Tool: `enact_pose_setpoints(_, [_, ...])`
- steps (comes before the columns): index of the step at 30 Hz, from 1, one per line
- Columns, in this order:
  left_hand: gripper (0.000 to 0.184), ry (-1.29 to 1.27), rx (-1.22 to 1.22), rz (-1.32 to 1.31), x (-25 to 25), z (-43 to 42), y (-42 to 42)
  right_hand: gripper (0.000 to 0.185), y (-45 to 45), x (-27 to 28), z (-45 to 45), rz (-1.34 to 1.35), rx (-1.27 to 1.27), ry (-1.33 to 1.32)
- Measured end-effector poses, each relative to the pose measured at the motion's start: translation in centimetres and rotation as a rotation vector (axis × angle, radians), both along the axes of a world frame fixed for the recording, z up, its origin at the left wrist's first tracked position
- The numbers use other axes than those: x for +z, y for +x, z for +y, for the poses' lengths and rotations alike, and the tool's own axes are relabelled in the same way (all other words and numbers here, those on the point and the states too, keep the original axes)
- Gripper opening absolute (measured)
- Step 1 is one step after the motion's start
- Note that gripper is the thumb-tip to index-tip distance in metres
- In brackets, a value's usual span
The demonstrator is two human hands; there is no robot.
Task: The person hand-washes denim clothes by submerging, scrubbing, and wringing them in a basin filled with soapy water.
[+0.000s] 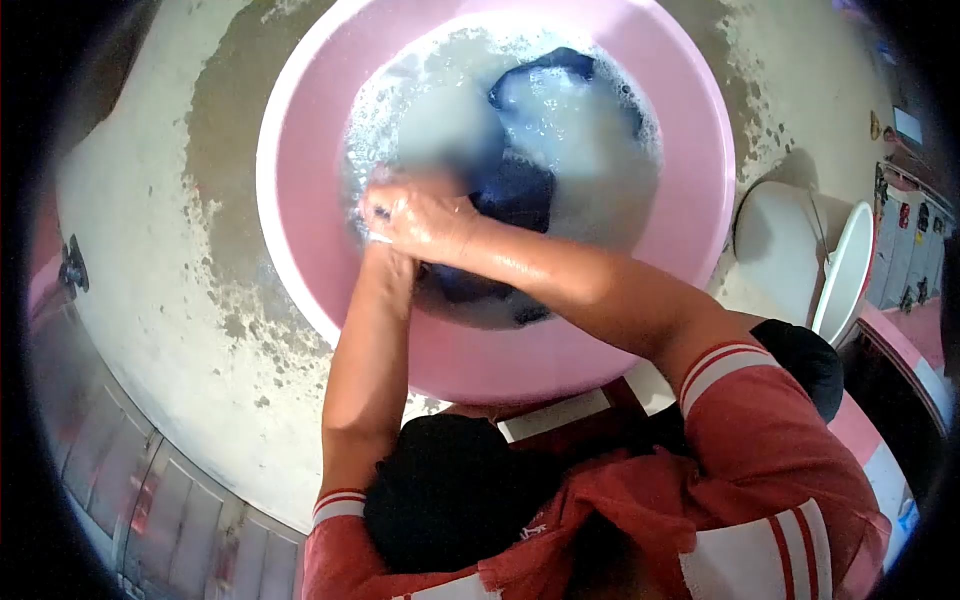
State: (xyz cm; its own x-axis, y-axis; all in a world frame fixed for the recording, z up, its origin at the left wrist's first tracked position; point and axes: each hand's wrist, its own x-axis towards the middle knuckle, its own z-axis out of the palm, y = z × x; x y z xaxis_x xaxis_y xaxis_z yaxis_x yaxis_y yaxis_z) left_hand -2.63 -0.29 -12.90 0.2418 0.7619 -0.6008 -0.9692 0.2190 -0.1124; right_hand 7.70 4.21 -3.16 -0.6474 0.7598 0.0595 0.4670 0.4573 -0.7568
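Observation:
Both my hands are together at the near left side of a large pink basin [690, 110] holding cloudy, sudsy water [610, 190]. My right hand [425, 218], wet and with its fingers curled, crosses over the left one. Of my left hand [390, 252] little more than the wrist shows; its fingers are hidden under the right hand. A small dark spot shows at the right hand's knuckles, and a bit of white lies at the left wrist. What the fingers hold cannot be made out. Dark blue cloth [515, 195] lies soaked in the water beside and beyond my hands.
A white bucket [785, 240] lies tipped on its side at the right, its rim [845, 270] facing right. Wet patches mark the concrete floor [130, 200]. A panelled metal door [190, 510] stands at the lower left. My knees [460, 480] are close against the basin.

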Motion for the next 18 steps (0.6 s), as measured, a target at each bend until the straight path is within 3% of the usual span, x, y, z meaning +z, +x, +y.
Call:
enact_pose_setpoints(1, [0.05, -0.001, -0.19, 0.746, -1.4, -0.3, 0.9, 0.023, 0.4, 0.1, 1.6, -0.046, -0.052, -0.235])
enact_pose_setpoints(2, [0.041, -0.234, -0.015, 0.791, 5.4, 1.7, 3.1, 0.023, 0.7, -1.1, 3.8, -0.116, -0.149, -0.28])
enact_pose_setpoints(3, [0.032, -0.355, -0.078, 0.682, 5.9, 1.8, 3.2, 0.023, 0.8, -1.9, 5.0, -0.188, -0.243, -0.326])
enact_pose_setpoints(5, [0.028, -0.393, -0.105, 0.917, 6.0, 2.4, 2.5, 0.028, -0.1, -0.6, 4.4, -0.248, -0.23, -0.269])
enact_pose_setpoints(7, [0.029, -0.083, 0.006, 0.562, 6.4, 1.5, 1.6, 0.028, -0.7, 1.9, 1.5, -0.033, -0.149, -0.193])
enact_pose_setpoints(8, [0.031, 0.04, -0.154, 0.355, 4.2, 1.2, -0.7, 0.027, -0.4, 3.5, 1.1, 0.008, 0.02, -0.24])
enact_pose_setpoints(9, [0.028, 0.814, 0.444, 0.23, 6.1, 2.5, 3.4, 0.028, -1.2, 2.9, 1.2, 0.006, 0.006, -0.073])
enact_pose_setpoints(11, [0.025, -0.344, 0.038, 0.629, 13.5, 4.7, 2.8, 0.03, -0.7, 1.5, 4.6, -0.108, -0.047, -0.24])
enact_pose_setpoints(12, [0.025, -0.228, -0.074, 0.412, 8.9, 3.3, -0.5, 0.038, 0.1, 0.5, 7.4, -0.235, -0.095, -0.148])
enact_pose_setpoints(13, [0.029, 0.0, -0.042, 0.269, 7.7, 2.6, -2.3, 0.043, 1.0, 2.2, 9.5, -0.463, -0.182, -0.261])
enact_pose_setpoints(15, [0.028, -0.146, -0.004, 0.514, 8.6, 2.3, -3.5, 0.039, 4.4, 0.7, 10.7, -0.265, -0.358, 0.008])
enact_pose_setpoints(16, [0.025, -0.109, 0.013, 0.495, 9.6, 1.9, -3.6, 0.038, 6.5, 0.6, 9.7, -0.152, -0.408, 0.123])
enact_pose_setpoints(18, [0.023, -0.206, 0.02, 0.612, 11.2, 2.1, -2.0, 0.038, 9.3, 3.4, 7.6, -0.481, -0.145, -0.239])
